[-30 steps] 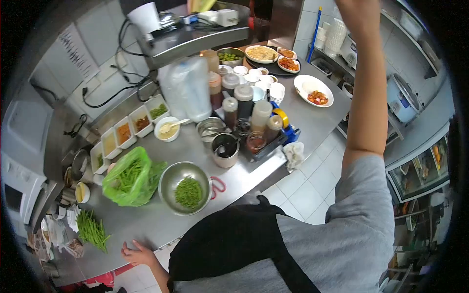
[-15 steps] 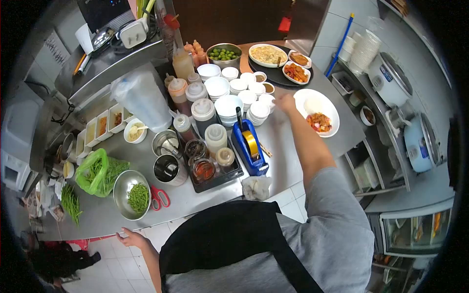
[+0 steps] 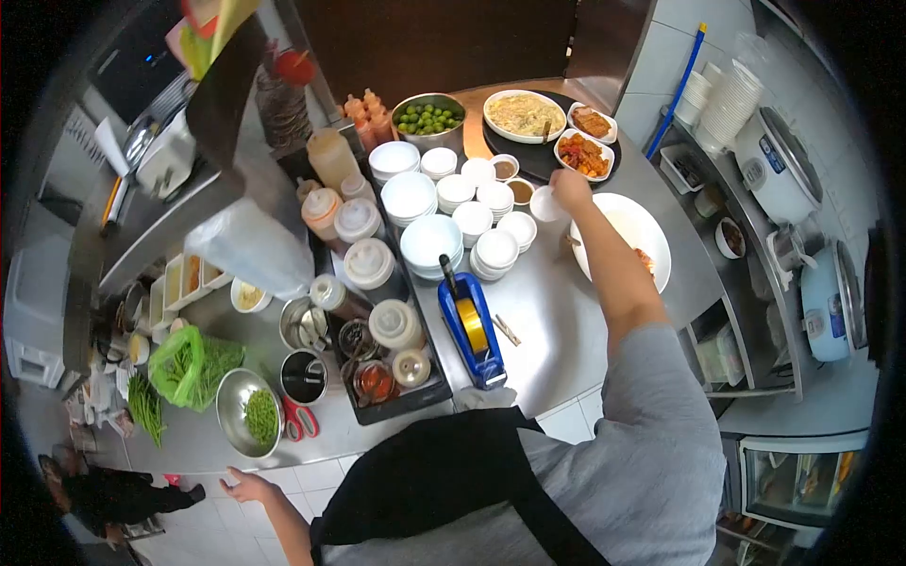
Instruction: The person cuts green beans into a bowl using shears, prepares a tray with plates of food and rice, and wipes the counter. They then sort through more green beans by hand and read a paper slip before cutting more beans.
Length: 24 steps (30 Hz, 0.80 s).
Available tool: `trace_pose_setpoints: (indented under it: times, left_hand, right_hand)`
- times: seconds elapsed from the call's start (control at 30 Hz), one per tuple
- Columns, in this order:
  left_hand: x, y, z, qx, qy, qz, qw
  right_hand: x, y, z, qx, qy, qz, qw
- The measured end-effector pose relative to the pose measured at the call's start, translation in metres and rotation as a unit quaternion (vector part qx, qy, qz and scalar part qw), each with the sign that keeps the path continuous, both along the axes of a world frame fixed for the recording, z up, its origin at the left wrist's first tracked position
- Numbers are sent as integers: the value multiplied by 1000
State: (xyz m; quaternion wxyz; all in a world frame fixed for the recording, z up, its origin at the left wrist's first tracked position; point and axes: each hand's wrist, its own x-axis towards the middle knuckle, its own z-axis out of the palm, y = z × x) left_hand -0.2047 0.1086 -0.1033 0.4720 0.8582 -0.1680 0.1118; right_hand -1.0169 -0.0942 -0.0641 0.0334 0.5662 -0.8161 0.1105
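Observation:
My right hand (image 3: 570,191) is closed on the edge of a small white sauce cup (image 3: 545,205), just off the stacks of white sauce cups (image 3: 497,249). Under my right forearm lies a white plate (image 3: 661,231) with a mound of rice and some red-orange food, partly hidden by the arm. Two filled sauce cups (image 3: 520,191) stand close to the held one. My left hand (image 3: 247,486) hangs low by the counter's front edge, fingers apart, holding nothing. A steel bowl of chopped green beans (image 3: 261,415) is nearest to it, with red-handled scissors (image 3: 301,424) alongside.
A blue tape dispenser (image 3: 472,330) and a black tray of squeeze bottles (image 3: 393,325) occupy the counter's middle. A dark round tray (image 3: 541,162) carries several dishes at the back. A green bag of vegetables (image 3: 193,368) sits left. Another person (image 3: 104,495) is at far lower left.
My right hand has drawn a sauce cup slightly away from the stacks toward the plate. The view has shifted. My left hand stays low and open.

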Motion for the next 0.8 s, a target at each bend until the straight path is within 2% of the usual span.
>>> trace_pose_setpoints:
  times: [0.03, 0.07, 0.13, 0.23, 0.37, 0.43, 0.53, 0.63, 0.73, 0.8]
  left_hand:
    - [-14, 0, 11, -15, 17, 2, 1000]
    - [-13, 0, 11, 8, 9, 14, 1000]
    - [-2, 6, 5, 52, -25, 28, 998]
    - [26, 20, -9, 130, -109, 28, 985]
    - [35, 21, -4, 179, -119, 121, 969]
    - [56, 26, -17, 220, -125, 152, 955]
    - [69, 24, -22, 176, -67, 141, 972]
    - [75, 24, -25, 197, -85, 125, 969]
    - [96, 28, -35, 152, -178, 131, 963]
    - [102, 30, -36, 114, -168, 131, 970]
  right_hand:
    - [-15, -10, -22, 38, 43, 34, 998]
    - [-16, -16, -28, 109, 4, 15, 994]
    - [-14, -20, -16, 29, 8, 4, 1000]
    - [-13, -35, -9, -20, 10, -37, 999]
    - [-26, -52, -14, 63, 25, -20, 998]
    - [-32, -57, -14, 59, 34, 11, 998]
    - [-32, -49, -14, 65, 67, 53, 994]
    - [-34, -51, -24, 93, 100, 104, 985]
    - [-34, -52, -18, 102, 92, 89, 987]
    - [-37, -58, -18, 90, 91, 73, 989]
